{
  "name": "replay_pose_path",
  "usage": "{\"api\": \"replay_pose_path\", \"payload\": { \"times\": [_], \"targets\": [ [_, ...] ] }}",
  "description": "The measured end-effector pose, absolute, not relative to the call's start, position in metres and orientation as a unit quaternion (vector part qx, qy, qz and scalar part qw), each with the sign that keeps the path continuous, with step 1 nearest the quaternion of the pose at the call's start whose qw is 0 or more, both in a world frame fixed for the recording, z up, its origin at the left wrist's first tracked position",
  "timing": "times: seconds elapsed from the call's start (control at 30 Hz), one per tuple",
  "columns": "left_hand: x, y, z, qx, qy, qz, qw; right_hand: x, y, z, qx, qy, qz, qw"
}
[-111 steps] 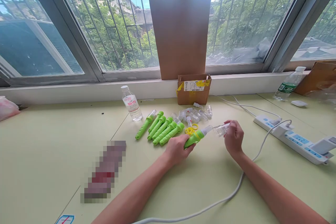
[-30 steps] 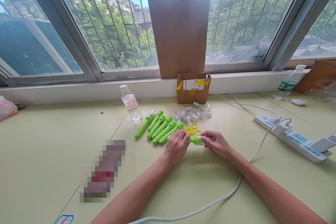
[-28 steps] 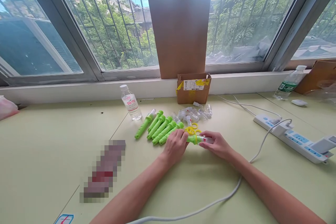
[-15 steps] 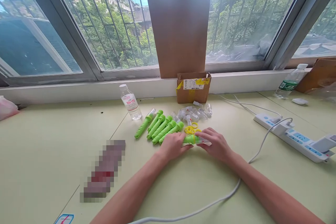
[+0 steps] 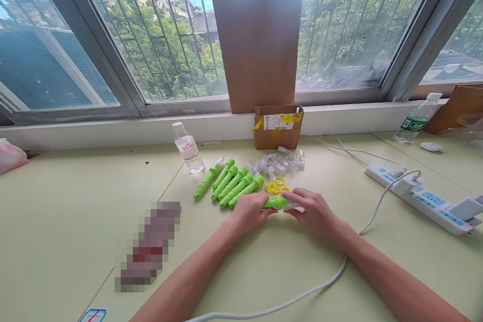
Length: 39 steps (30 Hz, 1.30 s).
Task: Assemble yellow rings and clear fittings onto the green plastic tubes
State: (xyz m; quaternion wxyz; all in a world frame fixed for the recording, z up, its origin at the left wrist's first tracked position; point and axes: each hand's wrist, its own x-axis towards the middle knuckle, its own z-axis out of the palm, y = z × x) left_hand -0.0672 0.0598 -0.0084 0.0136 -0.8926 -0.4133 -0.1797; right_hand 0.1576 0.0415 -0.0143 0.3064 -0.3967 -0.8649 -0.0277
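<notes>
My left hand (image 5: 251, 211) is closed around a green plastic handle (image 5: 272, 203), which lies roughly level above the table. On the handle's right end sits a clear plastic cap (image 5: 290, 203), pinched by the fingers of my right hand (image 5: 311, 210). A yellow ring shows where the two parts meet. Left of my hands, several more green handles (image 5: 230, 186) lie side by side, the leftmost with a clear piece on its end. Loose yellow rings (image 5: 273, 188) rest just beyond my fingers. Behind them is a small pile of clear caps (image 5: 279, 165).
A cardboard box (image 5: 278, 131) stands by the window sill. Water bottles stand at left (image 5: 187, 148) and far right (image 5: 418, 118). A power strip (image 5: 426, 196) lies at right; its white cable (image 5: 335, 279) runs beneath my right forearm. A blurred-out object (image 5: 149, 246) lies front left.
Both hands stay at the same spot on the handle and cap. My right fingers have shifted slightly on the clear cap.
</notes>
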Motion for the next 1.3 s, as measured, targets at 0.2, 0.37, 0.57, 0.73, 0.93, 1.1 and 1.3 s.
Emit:
{"api": "replay_pose_path", "payload": {
  "times": [0.2, 0.37, 0.57, 0.73, 0.93, 1.1, 1.3],
  "targets": [
    [-0.065, 0.057, -0.009, -0.904, -0.362, -0.200, 0.107, 0.159, 0.040, -0.011, -0.424, -0.845, 0.104, 0.309],
    [-0.063, 0.057, -0.003, -0.905, -0.336, -0.193, 0.175, 0.160, 0.041, -0.014, -0.423, -0.815, 0.225, 0.325],
    [-0.062, 0.060, -0.006, -0.888, -0.398, -0.176, 0.145, 0.154, 0.044, -0.022, -0.453, -0.829, 0.063, 0.322],
    [-0.065, 0.058, -0.004, -0.884, -0.440, -0.153, 0.021, 0.154, 0.047, -0.019, -0.402, -0.855, -0.102, 0.312],
    [-0.069, 0.054, 0.019, -0.862, -0.439, -0.185, -0.174, 0.157, 0.046, -0.011, -0.380, -0.846, -0.174, 0.331],
    [-0.077, 0.055, 0.031, -0.811, -0.417, -0.151, -0.380, 0.155, 0.044, -0.010, -0.382, -0.834, -0.191, 0.349],
    [-0.076, 0.055, 0.029, -0.792, -0.434, -0.143, -0.405, 0.157, 0.048, -0.013, -0.364, -0.848, -0.161, 0.349]
  ]
}}
